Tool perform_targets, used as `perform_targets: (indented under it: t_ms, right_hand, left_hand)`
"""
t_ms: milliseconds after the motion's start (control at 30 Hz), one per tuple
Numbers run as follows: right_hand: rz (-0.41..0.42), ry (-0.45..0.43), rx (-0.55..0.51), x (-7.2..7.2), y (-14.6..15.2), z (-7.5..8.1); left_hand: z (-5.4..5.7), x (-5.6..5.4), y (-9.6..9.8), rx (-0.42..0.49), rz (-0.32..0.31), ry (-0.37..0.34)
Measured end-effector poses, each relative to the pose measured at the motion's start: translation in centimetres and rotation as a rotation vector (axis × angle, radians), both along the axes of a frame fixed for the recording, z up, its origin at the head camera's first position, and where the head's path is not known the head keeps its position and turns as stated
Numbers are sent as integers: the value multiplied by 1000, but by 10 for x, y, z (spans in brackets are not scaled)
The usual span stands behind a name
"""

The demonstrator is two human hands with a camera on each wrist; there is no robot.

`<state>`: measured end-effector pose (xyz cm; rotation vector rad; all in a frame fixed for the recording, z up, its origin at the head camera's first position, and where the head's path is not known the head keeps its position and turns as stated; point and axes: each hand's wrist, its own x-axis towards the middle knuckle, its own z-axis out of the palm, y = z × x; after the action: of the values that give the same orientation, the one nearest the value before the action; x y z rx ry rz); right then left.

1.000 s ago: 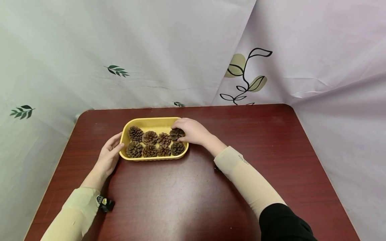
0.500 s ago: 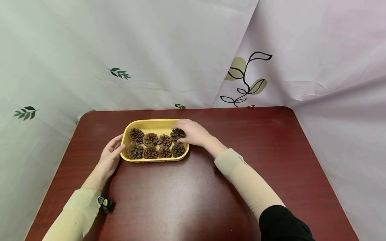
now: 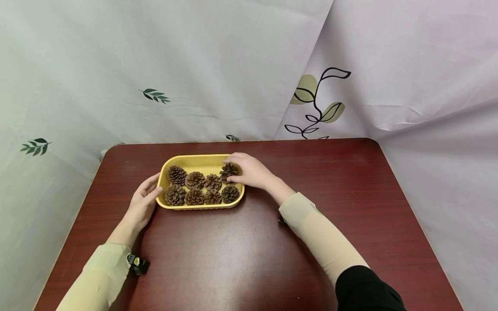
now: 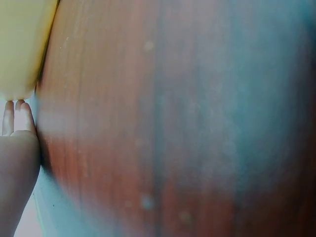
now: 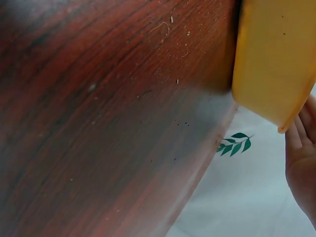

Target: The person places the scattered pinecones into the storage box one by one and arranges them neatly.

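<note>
A yellow plastic tray [image 3: 202, 160] with rounded corners stands toward the back left of the table, holding several brown pine cones in two rows. My left hand [image 3: 141, 205] holds the tray's left end, thumb over the rim and fingers against the outer wall. In the left wrist view, the fingertips [image 4: 19, 102] meet the tray wall [image 4: 22, 44]. At the right end, my right hand [image 3: 250, 170] reaches over the rim and grips a pine cone [image 3: 228, 171] in the back row between thumb and fingers. The tray's outside wall [image 5: 271, 59] hides the cone from the right wrist view.
The dark red wooden table [image 3: 241, 250] has rounded back corners. Pale curtains [image 3: 218, 65] with printed leaves hang right behind it. Small crumbs lie on the tabletop in the right wrist view. A small black device [image 3: 138, 264] sits at my left wrist.
The right hand's fingers have lifted slightly off the pine cone, leaving more of it showing. The left hand stays at the tray's left end. The head view has shifted a little.
</note>
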<state>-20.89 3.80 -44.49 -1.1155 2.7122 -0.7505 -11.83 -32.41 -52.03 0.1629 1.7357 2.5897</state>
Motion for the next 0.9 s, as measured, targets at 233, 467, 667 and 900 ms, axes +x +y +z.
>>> perform_targets:
  t_ms: [233,467,667,900]
  right_hand:
    - [-70,-20,-159,1,16,0]
    - [-168,-20,-250,1,45,-5]
    - [-243,-24,-285,4,76,-8]
    - [-307,17,-307,14,117,1]
  left_hand:
    - [-1,0,-2,4,-19,18]
    - [-2,0,-7,52,-72,64]
    - [4,-1,-10,117,-82,95]
    - [24,-9,-8,52,52,113]
